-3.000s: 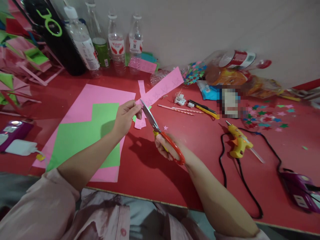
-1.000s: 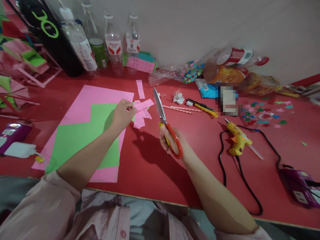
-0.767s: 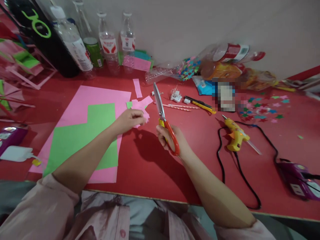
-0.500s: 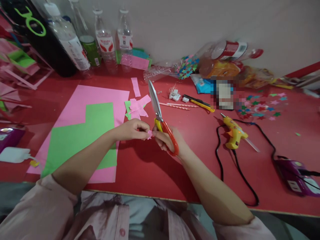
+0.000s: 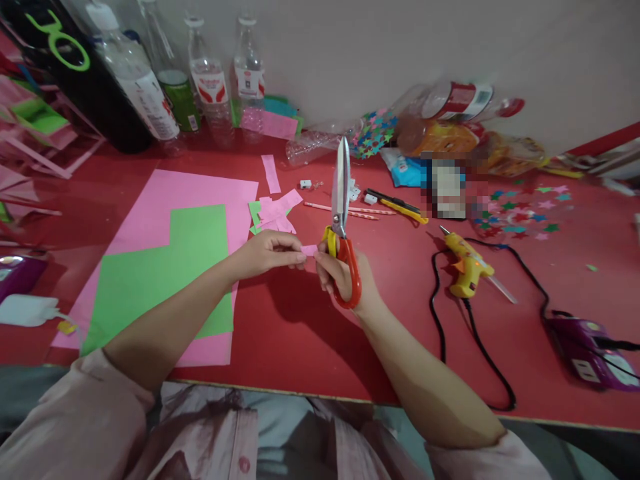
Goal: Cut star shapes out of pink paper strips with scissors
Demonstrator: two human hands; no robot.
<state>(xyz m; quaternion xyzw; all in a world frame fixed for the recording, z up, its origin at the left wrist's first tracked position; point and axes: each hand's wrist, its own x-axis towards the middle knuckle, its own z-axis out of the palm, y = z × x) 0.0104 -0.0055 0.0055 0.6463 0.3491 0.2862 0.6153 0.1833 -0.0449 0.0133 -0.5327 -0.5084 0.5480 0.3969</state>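
Between both hands is a small pink paper piece. My left hand pinches its left end with thumb and fingers. On the other end are the fingertips of my right hand, which also carries scissors by their red and yellow handles. The blades point up and away from me and look closed. Left of the hands, a green sheet lies over a larger pink sheet. Just beyond my left hand sits a pile of pink and green paper scraps.
A yellow glue gun with a black cord lies at right, near a purple box. Plastic bottles line the wall. A cutter knife, striped pencils and paper stars lie at the back.
The scissors have swung from leaning left to nearly upright. My hands have moved slightly apart, and more of the pink paper piece shows stretched between them.
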